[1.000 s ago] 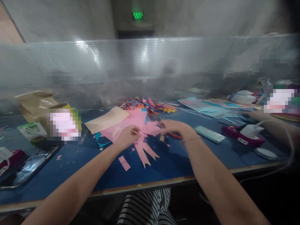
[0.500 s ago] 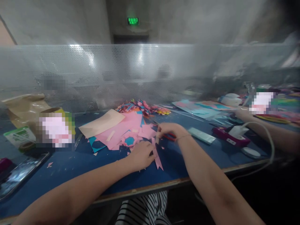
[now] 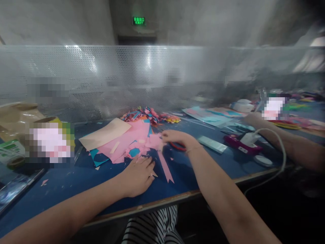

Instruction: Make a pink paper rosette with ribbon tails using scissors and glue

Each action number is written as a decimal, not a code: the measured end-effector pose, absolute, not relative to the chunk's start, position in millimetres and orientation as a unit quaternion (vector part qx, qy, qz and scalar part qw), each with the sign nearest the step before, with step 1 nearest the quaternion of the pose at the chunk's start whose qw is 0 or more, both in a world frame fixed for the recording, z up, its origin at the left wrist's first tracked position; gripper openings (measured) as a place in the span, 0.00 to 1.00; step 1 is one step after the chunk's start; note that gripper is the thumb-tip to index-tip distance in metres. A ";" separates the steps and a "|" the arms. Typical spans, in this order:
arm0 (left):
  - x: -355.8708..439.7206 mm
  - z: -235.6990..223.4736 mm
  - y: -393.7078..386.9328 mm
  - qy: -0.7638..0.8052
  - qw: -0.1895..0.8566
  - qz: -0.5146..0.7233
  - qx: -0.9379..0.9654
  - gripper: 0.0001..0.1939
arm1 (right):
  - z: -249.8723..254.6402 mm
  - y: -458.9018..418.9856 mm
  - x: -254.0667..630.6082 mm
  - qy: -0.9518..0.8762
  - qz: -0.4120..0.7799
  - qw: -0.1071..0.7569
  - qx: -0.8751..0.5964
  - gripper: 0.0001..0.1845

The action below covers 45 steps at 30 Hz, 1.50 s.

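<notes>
Near the front edge of the blue tabletop [image 3: 186, 183], the left hand [image 3: 138, 174] lies palm down, fingers loosely spread, with a small pointed paper tip [image 3: 154, 174] poking out past it. A little farther in, the right hand [image 3: 175, 137] bends its fingers together at the top of a pink paper strip [image 3: 166, 167]; from here I can't tell whether they pinch it. The strip runs toward the front edge and ends in a notch. A red handle [image 3: 177, 146] shows beneath that palm. Just beyond the left fingertips sits a pink rosette [image 3: 134, 153] with a blue middle, beside a pink sheet [image 3: 137, 131] partly covered by a beige sheet [image 3: 105, 134]. By the back edge lies a heap of coloured scraps [image 3: 149, 117], before a perforated screen [image 3: 142, 67]. Toward the right end I see a pale green box [image 3: 212, 144], a purple power strip [image 3: 233, 142] and another person's forearm [image 3: 286, 145]; toward the left, a brown bag [image 3: 19, 117].
</notes>
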State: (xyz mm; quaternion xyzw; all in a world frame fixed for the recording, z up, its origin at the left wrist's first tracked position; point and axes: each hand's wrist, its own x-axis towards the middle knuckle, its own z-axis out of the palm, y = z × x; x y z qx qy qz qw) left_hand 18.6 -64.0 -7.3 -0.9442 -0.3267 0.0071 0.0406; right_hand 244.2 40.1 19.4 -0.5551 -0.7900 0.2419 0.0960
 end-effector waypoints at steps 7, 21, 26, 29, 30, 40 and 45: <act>45.0 -5.2 -98.1 -0.298 0.059 -0.026 -0.952 0.29 | 24.1 28.9 243.4 -0.776 0.350 0.196 -0.486 0.21; 68.0 -15.3 -116.9 -0.298 0.044 -0.014 -0.954 0.36 | 26.1 26.2 240.6 -0.816 0.444 0.008 -0.371 0.17; 62.7 -18.7 -118.9 -0.288 0.071 -0.038 -0.954 0.33 | 26.4 23.6 238.1 -0.814 0.447 -0.034 -0.368 0.18; 60.9 -22.0 -119.8 -0.289 0.087 -0.042 -0.952 0.33 | 25.7 21.7 235.3 -0.816 0.444 -0.058 -0.366 0.19; 60.6 -22.7 -119.9 -0.289 0.089 -0.041 -0.952 0.33 | 25.5 21.0 233.9 -0.817 0.439 -0.066 -0.369 0.19; 62.2 -24.6 -118.7 -0.280 0.089 -0.047 -0.955 0.36 | 23.8 16.0 228.9 -0.786 0.423 -0.112 -0.437 0.15; 62.8 -22.4 -118.7 -0.280 0.078 -0.040 -0.956 0.35 | 26.1 19.3 235.5 -0.798 0.365 -0.087 -0.471 0.10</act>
